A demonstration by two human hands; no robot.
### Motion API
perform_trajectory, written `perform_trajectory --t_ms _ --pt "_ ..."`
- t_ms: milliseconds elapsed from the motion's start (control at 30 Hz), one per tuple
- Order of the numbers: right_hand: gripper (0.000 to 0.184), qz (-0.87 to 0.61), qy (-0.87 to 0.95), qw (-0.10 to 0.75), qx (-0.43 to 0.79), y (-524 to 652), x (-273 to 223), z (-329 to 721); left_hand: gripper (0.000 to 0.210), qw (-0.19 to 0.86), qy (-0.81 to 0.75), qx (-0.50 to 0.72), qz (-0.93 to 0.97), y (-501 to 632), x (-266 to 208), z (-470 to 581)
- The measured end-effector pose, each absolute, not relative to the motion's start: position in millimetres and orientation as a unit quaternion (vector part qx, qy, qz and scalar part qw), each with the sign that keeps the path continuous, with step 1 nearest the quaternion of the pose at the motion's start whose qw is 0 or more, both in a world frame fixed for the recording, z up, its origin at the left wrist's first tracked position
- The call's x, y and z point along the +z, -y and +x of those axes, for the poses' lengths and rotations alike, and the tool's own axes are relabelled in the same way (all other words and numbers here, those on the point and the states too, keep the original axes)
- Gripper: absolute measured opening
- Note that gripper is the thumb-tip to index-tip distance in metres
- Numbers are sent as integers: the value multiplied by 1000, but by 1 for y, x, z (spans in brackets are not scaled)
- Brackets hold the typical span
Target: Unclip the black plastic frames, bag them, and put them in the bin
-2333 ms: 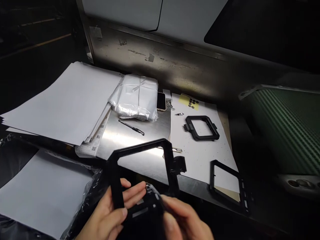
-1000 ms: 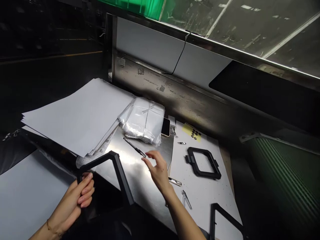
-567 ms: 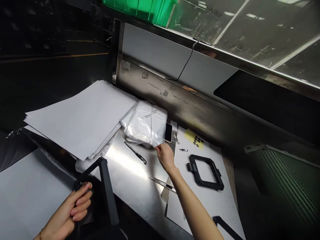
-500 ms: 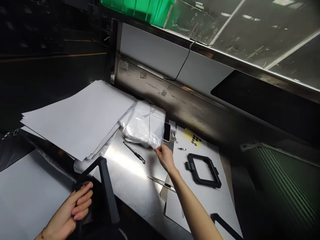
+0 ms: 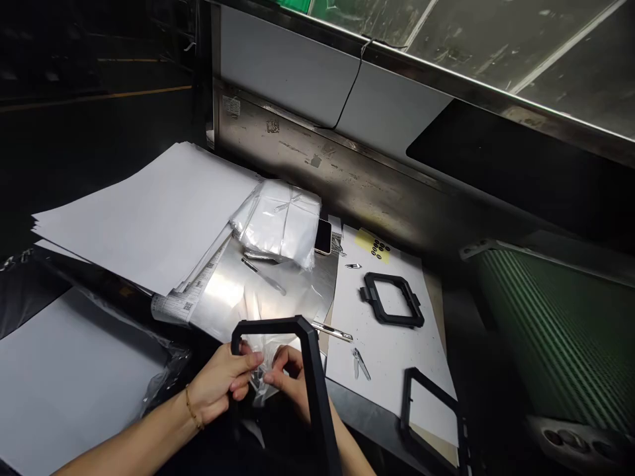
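Note:
A black rectangular plastic frame (image 5: 318, 390) stands tilted up in front of me. My left hand (image 5: 223, 378) is closed around its left side. My right hand (image 5: 292, 378) shows through the frame's opening, fingers pinching a thin clear plastic bag (image 5: 262, 380). The bag is crumpled between my two hands and spreads over the metal table beyond. Whether my left fingers also grip the bag, I cannot tell. A tied bundle of clear bags (image 5: 282, 218) lies farther back. Two similar black frames rest to the right, one flat on white paper (image 5: 367, 357), another at the lower right.
A pile of white sheets (image 5: 143, 218) covers the table's left side. Near the middle lie a pen (image 5: 251, 266), a box cutter (image 5: 335, 332), nail clippers (image 5: 361, 365) and a phone (image 5: 323, 237). A green ribbed surface (image 5: 540, 330) stands at the right.
My right hand has drawn back from the bundle with a clear bag. My left hand and its frame have moved right, so both hands now meet near the frame. The view has shifted.

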State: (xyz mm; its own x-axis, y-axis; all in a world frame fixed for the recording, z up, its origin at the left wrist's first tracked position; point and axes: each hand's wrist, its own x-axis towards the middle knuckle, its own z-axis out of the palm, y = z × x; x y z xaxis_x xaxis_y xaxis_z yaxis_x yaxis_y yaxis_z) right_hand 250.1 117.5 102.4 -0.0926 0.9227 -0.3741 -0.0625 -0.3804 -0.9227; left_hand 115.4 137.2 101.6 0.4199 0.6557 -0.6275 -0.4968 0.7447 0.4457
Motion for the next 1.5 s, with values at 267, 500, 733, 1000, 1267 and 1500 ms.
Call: perform_trajectory --t_ms 267,500,733,1000,1267,1500 --pt "22 -468 164 590 637 -121 110 281 22 796 -446 405 61 -122 101 93" --pt "26 -459 209 656 562 -108 119 270 29 726 -446 523 -31 -119 102 81" --pt "28 -586 446 435 517 -93 127 235 14 711 -487 506 43 -102 98 73" --pt "21 -559 504 290 591 -94 139 246 51 421 -590 426 542 -124 129 27" --pt "34 -450 225 515 694 -105 142 265 5 512 -605 320 519 -129 117 19" --pt "28 -502 172 581 617 -111 127 234 58 608 -554 237 517 -104 106 61"
